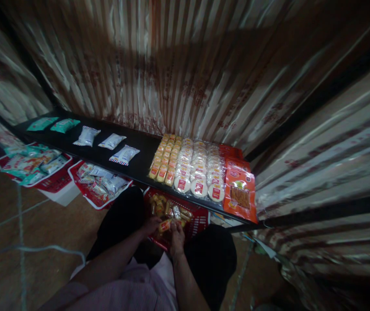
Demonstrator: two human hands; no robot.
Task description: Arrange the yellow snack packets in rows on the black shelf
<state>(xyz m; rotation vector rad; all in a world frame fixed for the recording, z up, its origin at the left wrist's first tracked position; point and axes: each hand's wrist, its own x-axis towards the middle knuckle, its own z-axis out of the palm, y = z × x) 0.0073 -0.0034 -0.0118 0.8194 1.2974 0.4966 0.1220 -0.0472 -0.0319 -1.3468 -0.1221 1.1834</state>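
Above a red basket between my knees, both hands meet at a small golden wrapped snack [164, 225]. My left hand [151, 225] pinches its left end, and the fingers of my right hand [177, 235] close on its right end. Several more golden packets [159, 206] lie in the red basket [199, 222], with a shiny silvery one [176, 211] just beyond my right fingers. On the black shelf in front, rows of the same kind of golden packets [162, 170] stand beside rows of round white wrapped crackers [199, 187].
Orange snack bags [240, 190] lie at the right end of the black shelf [139, 173]. White packets [87, 136] and green packets [65, 125] sit farther left. Two more red baskets [55, 180] full of packets stand below. Striped plastic sheeting [178, 65] hangs behind.
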